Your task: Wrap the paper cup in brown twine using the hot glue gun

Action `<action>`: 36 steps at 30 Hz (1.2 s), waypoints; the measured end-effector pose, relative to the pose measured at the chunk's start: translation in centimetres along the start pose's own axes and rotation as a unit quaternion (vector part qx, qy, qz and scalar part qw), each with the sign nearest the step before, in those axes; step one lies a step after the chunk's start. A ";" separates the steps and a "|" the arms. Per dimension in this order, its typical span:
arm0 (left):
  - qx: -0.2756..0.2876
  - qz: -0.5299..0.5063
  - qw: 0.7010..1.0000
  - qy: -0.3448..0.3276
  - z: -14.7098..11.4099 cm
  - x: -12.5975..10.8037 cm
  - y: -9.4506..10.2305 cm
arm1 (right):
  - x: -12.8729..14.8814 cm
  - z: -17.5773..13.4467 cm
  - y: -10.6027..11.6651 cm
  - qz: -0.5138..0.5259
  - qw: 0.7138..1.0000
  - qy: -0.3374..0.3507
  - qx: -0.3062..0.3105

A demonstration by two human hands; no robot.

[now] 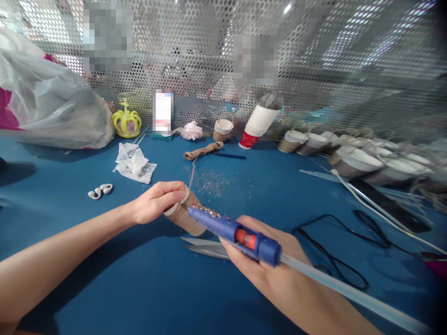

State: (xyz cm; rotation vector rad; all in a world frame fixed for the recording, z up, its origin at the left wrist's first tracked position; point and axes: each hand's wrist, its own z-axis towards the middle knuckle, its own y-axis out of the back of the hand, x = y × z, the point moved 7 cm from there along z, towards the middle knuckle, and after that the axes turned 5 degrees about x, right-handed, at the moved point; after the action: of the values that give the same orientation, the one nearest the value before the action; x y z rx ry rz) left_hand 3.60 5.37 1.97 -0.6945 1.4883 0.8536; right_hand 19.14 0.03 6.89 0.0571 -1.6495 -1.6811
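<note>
My left hand (160,201) is closed on the rim of a twine-wrapped cup (186,218), which lies tilted above the blue table. In my right hand (268,260) is a blue hot glue gun (223,225), a long clear glue stick (349,284) sticking out of its back. The gun's nozzle points at the cup's rim, close to my left fingers; I cannot tell whether it touches. A strand of twine runs from the cup to a twine bundle (202,151) farther back. Partly hidden behind my right hand, scissors (207,249) lie on the table.
Twine-wrapped cups (356,163) line the right back, near a phone (391,204) and a black cable (335,251). A stack of paper cups (260,123) leans by the mesh panel (195,56). At left are a plastic bag (59,102), crumpled wrap (134,163) and white earbuds (100,190).
</note>
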 end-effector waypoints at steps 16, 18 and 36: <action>0.012 0.000 1.000 -0.005 0.0 0.2 0.0 | -1.5 0.4 0.7 0.016 0.999 -0.008 -0.032; 0.013 -0.003 1.000 -0.004 -0.1 0.2 -0.1 | -1.3 0.4 0.9 0.012 0.999 -0.003 -0.031; 0.003 -0.014 1.000 0.016 -0.1 0.4 -0.1 | -0.4 0.2 0.3 0.021 1.000 0.004 -0.003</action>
State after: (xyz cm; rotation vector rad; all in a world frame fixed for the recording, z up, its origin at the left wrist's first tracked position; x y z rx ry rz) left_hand 3.58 5.23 1.58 -0.7250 1.5057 0.8193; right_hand 19.50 0.44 6.97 0.0255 -1.6288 -1.6517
